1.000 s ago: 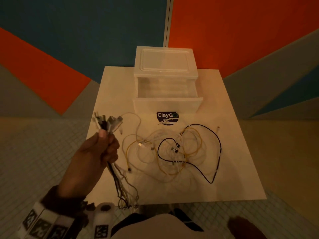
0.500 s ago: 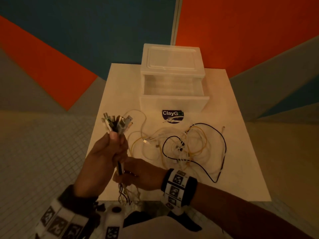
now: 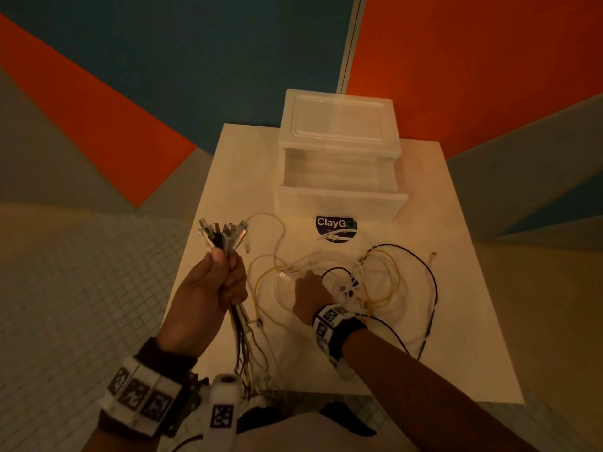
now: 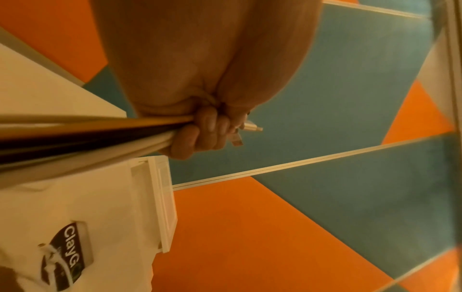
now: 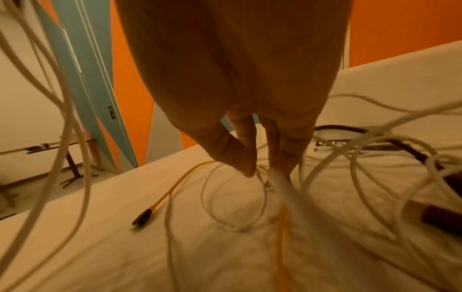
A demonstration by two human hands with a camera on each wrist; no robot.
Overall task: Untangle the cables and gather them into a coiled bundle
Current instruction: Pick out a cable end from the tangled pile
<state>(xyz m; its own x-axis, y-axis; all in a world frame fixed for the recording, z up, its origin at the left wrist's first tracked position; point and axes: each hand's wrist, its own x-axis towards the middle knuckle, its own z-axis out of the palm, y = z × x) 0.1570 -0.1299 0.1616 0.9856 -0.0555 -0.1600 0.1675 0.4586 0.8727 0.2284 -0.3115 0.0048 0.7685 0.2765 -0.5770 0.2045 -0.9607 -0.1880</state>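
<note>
My left hand (image 3: 215, 285) is raised over the table's left edge and grips a bundle of cables (image 3: 239, 324). Their metal connectors (image 3: 222, 233) fan out above my fist, and the strands hang down past the table's front edge. The left wrist view shows my fingers (image 4: 200, 134) curled round the bundle (image 4: 87, 130). A tangle of white, yellow and black cables (image 3: 375, 282) lies on the white table (image 3: 456, 321). My right hand (image 3: 310, 288) reaches into its left side. Its straight fingers (image 5: 282, 158) touch a white cable end (image 5: 280, 183), with the thumb (image 5: 240, 158) slightly apart.
A translucent white drawer box (image 3: 339, 125) stands at the table's back with its drawer (image 3: 339, 203) pulled open. A dark ClayGo sticker (image 3: 336, 228) lies in front of it. A yellow cable with a black plug (image 5: 142, 217) lies at the left. Tiled floor surrounds the table.
My right hand rose into view, touched the hanging strands below my left fist, then moved right and forward onto the tangle. My left hand keeps its grip.
</note>
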